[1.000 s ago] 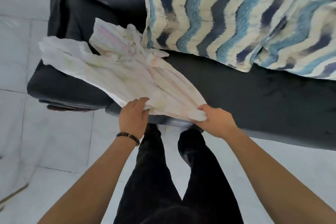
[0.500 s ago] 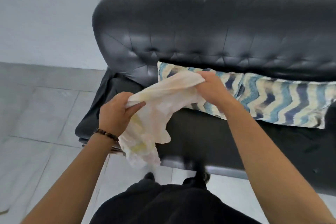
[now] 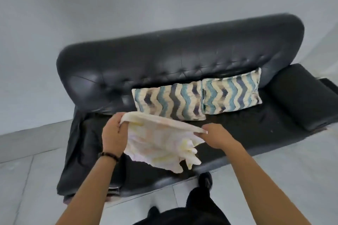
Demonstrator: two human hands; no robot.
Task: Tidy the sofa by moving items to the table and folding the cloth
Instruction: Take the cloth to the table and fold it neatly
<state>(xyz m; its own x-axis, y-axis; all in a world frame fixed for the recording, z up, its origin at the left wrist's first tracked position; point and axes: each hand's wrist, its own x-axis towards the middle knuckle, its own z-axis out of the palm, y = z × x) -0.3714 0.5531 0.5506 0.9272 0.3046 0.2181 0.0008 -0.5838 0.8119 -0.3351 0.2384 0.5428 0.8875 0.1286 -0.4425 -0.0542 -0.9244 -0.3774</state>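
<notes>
A pale cream cloth (image 3: 157,142) with faint pink and yellow marks hangs in the air over the seat of the black leather sofa (image 3: 182,64). My left hand (image 3: 114,133) grips its upper left corner. My right hand (image 3: 216,136) pinches the upper right corner. The top edge is stretched between both hands, and the rest hangs down in loose folds toward the sofa's front edge.
Two zigzag cushions, one (image 3: 169,102) left and one (image 3: 231,93) right, lean against the sofa back. A black bolster (image 3: 300,95) forms the right arm. Grey tiled floor (image 3: 23,188) lies in front, a grey wall (image 3: 128,5) behind. My dark-trousered legs (image 3: 182,215) stand at the sofa's front.
The cloth lay spread on the seat a second ago; both hands lifted it by one edge and have now drawn apart, stretching that edge. The view has pulled back to show the whole sofa.
</notes>
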